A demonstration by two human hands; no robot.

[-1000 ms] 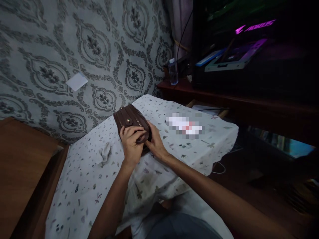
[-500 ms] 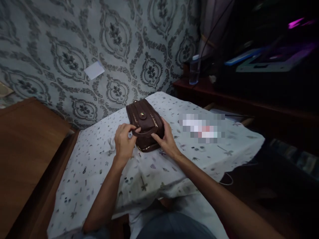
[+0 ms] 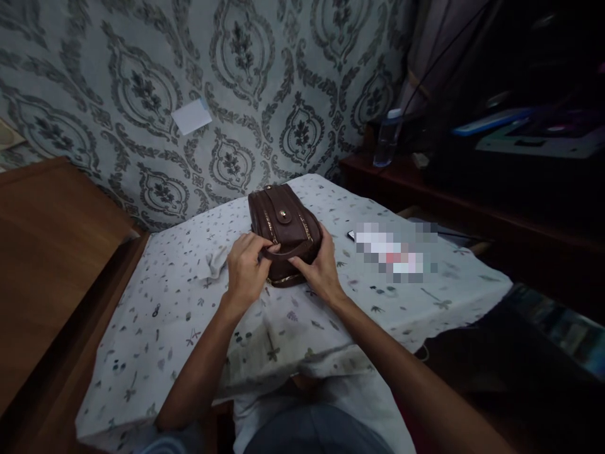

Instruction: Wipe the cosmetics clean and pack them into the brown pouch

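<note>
A brown leather-look bag (image 3: pixel 288 230) with gold zippers, a snap-button strap and a handle lies on the patterned cloth. My left hand (image 3: pixel 248 265) is closed at the bag's near left side, its thumb and fingertips pinching by the left end of the handle (image 3: pixel 286 253), close to a zipper. Whether a zipper pull is between those fingertips I cannot tell. Around the bag's right side wraps my right hand (image 3: pixel 322 268), the thumb pressing near the handle's right end and the fingers mostly hidden behind the bag.
White leaf-print cloth (image 3: pixel 189 296) covers the table. To the right lies a phone-like item (image 3: pixel 350 235), mostly blurred out. A clear bottle (image 3: pixel 387 139) stands on the dark red furniture at the back right. Patterned wallpaper rises behind; a wooden panel (image 3: pixel 61 252) borders the left.
The view has shifted slightly, so the scene sits a little further right. Both hands keep nearly the same hold on the bag.
</note>
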